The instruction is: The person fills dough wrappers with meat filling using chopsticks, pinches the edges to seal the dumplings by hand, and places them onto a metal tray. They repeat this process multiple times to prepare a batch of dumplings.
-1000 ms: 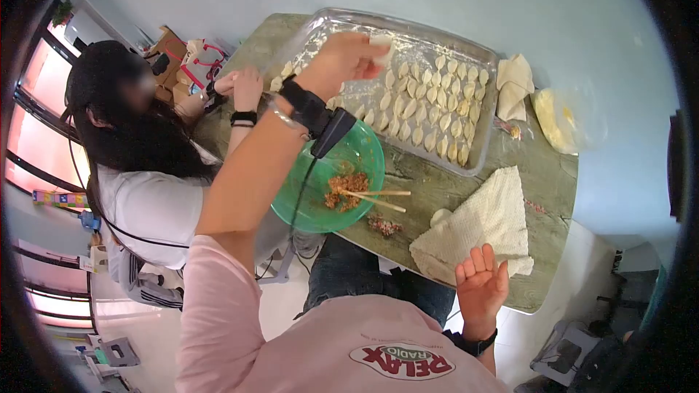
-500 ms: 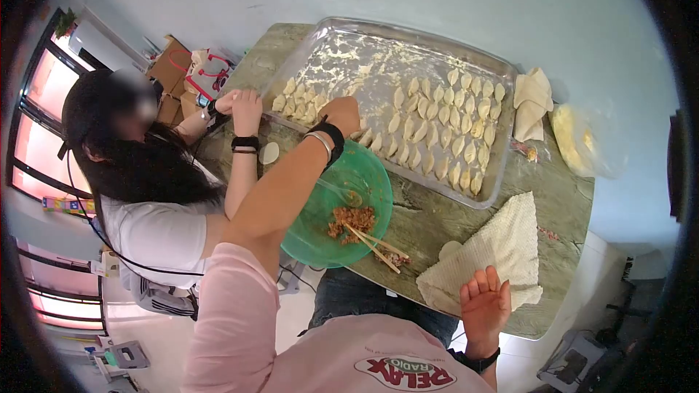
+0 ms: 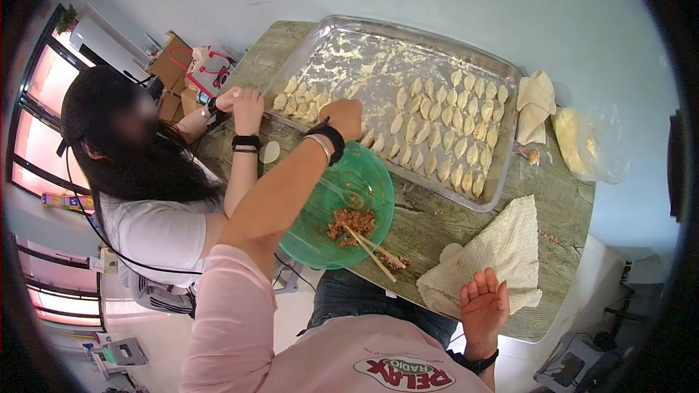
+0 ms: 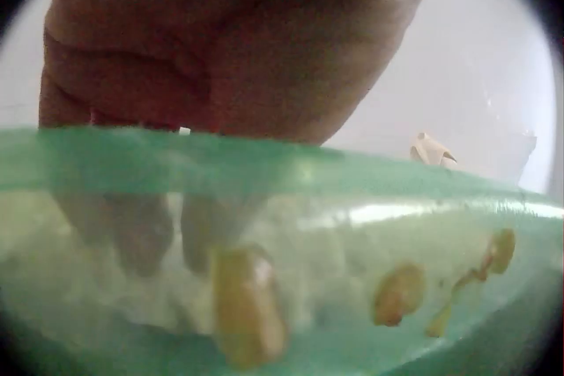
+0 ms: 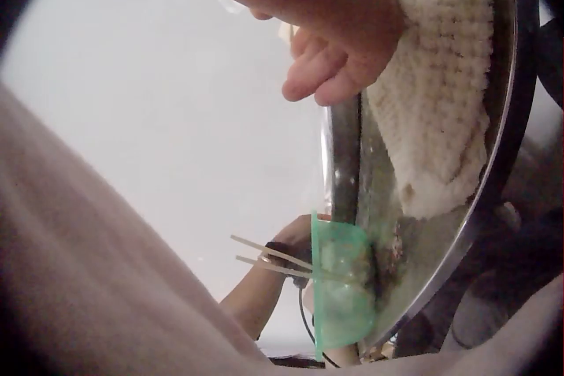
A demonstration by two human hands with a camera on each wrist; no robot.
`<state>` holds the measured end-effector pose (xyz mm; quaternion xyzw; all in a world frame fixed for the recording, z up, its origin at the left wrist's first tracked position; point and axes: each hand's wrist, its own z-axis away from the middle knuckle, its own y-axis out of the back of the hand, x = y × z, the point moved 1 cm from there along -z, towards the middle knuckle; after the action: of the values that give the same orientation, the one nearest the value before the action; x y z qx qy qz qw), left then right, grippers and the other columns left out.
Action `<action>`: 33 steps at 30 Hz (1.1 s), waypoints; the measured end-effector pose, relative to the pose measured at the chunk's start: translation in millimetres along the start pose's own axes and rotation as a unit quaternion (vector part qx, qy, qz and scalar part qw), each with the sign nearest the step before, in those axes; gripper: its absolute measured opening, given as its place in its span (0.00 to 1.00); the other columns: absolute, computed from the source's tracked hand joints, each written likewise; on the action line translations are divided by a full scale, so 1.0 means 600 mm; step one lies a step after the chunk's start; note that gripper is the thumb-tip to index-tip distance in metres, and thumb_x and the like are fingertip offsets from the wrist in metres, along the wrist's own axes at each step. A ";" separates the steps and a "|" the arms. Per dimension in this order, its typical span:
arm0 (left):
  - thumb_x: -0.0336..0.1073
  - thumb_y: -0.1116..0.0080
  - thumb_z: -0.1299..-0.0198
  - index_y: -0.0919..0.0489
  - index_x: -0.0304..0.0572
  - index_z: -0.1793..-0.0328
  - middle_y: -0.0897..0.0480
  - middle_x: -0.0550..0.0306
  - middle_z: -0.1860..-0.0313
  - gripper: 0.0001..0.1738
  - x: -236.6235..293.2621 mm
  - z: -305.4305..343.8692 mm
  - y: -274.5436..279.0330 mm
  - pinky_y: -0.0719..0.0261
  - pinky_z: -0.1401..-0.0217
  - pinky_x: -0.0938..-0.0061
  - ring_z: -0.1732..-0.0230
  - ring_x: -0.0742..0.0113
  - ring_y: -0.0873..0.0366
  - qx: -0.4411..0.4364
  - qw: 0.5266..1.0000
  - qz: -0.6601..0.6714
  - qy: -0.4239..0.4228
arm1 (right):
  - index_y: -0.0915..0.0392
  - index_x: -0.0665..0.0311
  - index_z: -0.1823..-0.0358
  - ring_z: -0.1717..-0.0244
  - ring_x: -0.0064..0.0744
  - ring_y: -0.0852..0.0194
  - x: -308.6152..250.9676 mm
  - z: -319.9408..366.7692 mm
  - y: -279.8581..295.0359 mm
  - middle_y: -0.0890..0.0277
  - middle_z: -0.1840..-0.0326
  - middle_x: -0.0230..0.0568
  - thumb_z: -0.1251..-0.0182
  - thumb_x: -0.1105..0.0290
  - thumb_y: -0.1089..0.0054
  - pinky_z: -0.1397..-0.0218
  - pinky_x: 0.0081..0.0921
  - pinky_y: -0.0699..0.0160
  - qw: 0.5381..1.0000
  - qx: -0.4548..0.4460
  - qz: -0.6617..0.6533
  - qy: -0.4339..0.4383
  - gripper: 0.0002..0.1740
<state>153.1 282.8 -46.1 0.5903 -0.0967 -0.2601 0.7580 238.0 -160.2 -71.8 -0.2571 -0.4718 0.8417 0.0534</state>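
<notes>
Dumplings (image 3: 435, 113) lie either side of the left hand (image 3: 344, 118); I cannot tell its grip

From afar, I have the bare left hand (image 3: 342, 117) extended forward, fingers pointing down; I hold the bare right hand (image 3: 484, 309) open, palm up.
</notes>
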 end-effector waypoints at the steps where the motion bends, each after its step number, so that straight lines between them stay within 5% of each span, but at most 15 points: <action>1: 0.33 0.35 0.55 0.19 0.39 0.75 0.18 0.48 0.74 0.06 -0.015 -0.013 -0.012 0.22 0.72 0.60 0.71 0.52 0.19 0.019 0.999 0.000 -0.037 | 0.27 0.61 0.45 0.52 0.33 0.22 0.000 0.000 0.000 0.22 0.50 0.40 0.28 0.53 0.64 0.46 0.35 0.25 1.000 0.003 0.000 -0.001 0.24; 3: 0.30 0.37 0.56 0.19 0.39 0.75 0.18 0.48 0.74 0.03 -0.025 -0.021 -0.020 0.23 0.71 0.59 0.70 0.51 0.19 0.038 0.997 0.000 -0.074 | 0.27 0.61 0.45 0.53 0.33 0.22 0.000 0.000 0.000 0.22 0.50 0.40 0.28 0.53 0.64 0.46 0.35 0.25 1.000 0.005 0.000 -0.001 0.24; 5: 0.27 0.40 0.58 0.19 0.41 0.75 0.18 0.48 0.72 0.02 -0.030 -0.009 -0.011 0.23 0.69 0.58 0.68 0.50 0.19 0.076 0.996 0.033 -0.020 | 0.26 0.61 0.46 0.53 0.33 0.22 0.000 0.000 0.000 0.22 0.51 0.40 0.28 0.53 0.63 0.46 0.34 0.25 1.000 0.010 0.000 -0.003 0.23; 9: 0.27 0.41 0.57 0.19 0.44 0.73 0.18 0.49 0.70 0.03 -0.027 -0.006 -0.010 0.23 0.66 0.58 0.66 0.51 0.19 0.010 1.000 0.021 -0.002 | 0.27 0.62 0.46 0.53 0.37 0.22 0.002 -0.002 0.005 0.22 0.51 0.42 0.29 0.53 0.61 0.46 0.36 0.26 1.000 0.020 -0.012 0.000 0.23; 27: 0.26 0.43 0.54 0.23 0.46 0.66 0.19 0.54 0.70 0.08 -0.050 0.017 -0.008 0.27 0.68 0.60 0.65 0.53 0.21 0.092 0.994 0.019 -0.060 | 0.25 0.60 0.48 0.54 0.31 0.22 0.003 -0.003 -0.010 0.21 0.53 0.37 0.28 0.54 0.62 0.47 0.33 0.25 0.999 0.028 0.013 -0.011 0.22; 30: 0.29 0.41 0.52 0.22 0.42 0.62 0.20 0.53 0.69 0.09 -0.071 0.078 0.048 0.25 0.65 0.66 0.67 0.58 0.21 0.151 0.965 0.164 -0.135 | 0.26 0.60 0.48 0.56 0.31 0.22 0.000 -0.001 -0.014 0.21 0.54 0.36 0.28 0.54 0.62 0.47 0.33 0.25 0.999 0.033 0.023 -0.012 0.22; 33: 0.33 0.37 0.51 0.23 0.41 0.55 0.20 0.56 0.61 0.16 -0.096 0.165 0.079 0.25 0.57 0.70 0.59 0.60 0.23 0.133 0.879 0.417 -0.191 | 0.27 0.62 0.47 0.55 0.35 0.22 -0.012 0.000 -0.017 0.21 0.52 0.41 0.29 0.54 0.60 0.47 0.36 0.26 0.999 0.034 0.013 -0.015 0.22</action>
<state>72.7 236.5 36.4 0.5291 -0.5104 -0.0121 0.6778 243.0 -156.8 -60.6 -0.2485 -0.4404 0.8616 0.0444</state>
